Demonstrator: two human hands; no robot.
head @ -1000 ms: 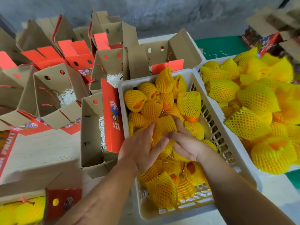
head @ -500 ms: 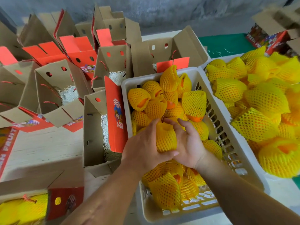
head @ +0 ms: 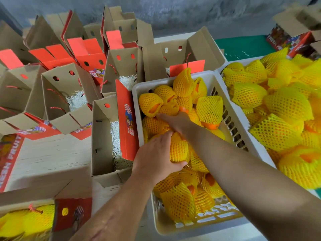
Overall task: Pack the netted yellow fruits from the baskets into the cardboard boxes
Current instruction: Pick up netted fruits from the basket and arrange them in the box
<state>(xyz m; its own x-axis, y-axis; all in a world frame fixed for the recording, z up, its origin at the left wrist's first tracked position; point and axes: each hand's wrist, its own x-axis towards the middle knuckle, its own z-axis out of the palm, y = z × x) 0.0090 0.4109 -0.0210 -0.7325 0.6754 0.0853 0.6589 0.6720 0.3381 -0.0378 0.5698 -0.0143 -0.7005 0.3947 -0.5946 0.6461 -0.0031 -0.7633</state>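
Note:
A white plastic basket in the middle holds several orange fruits in yellow foam nets. My left hand is closed around one netted fruit near the basket's left wall. My right hand reaches farther in, fingers spread flat on other netted fruits; whether it grips one I cannot tell. Just left of the basket stands an open cardboard box with a red flap and white shredded paper inside.
A second white basket heaped with netted fruits sits at the right. Many open brown-and-red boxes crowd the left and back. A box with netted fruit lies at the bottom left. A green surface lies behind.
My right hand has let go of the fruit that both hands held and reached farther into the basket. My left hand keeps that fruit. The camera has tilted slightly.

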